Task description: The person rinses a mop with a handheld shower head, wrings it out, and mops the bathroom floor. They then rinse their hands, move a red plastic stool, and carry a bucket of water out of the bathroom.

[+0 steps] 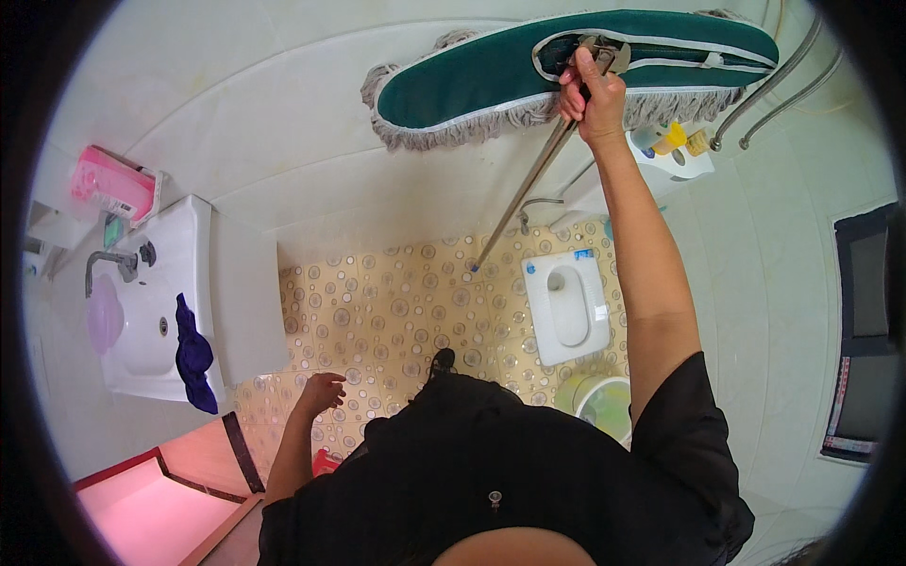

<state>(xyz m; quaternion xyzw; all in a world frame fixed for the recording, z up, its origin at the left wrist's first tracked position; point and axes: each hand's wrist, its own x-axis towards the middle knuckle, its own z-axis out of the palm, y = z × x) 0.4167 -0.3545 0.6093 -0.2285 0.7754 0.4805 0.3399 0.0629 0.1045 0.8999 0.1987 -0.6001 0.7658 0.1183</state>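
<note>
My right hand (594, 95) is raised at the top and grips the metal handle (527, 184) of a flat dust mop close to its head. The mop head (467, 81) is held up before the tiled wall; it has a green fabric back, white piping and a grey string fringe. Its handle slants down, with the blue-tipped end near the patterned floor. My left hand (322, 394) hangs low on the left with nothing in it, its fingers loosely apart, over the floor tiles.
At left stands a white washbasin (148, 347) with a purple cloth (192, 357) over its rim and a pink container (117, 184) behind. A squat toilet (570, 308) lies right of centre, near a bucket (601, 407). Metal hoses (771, 85) and a shelf with bottles (669, 138) are at upper right.
</note>
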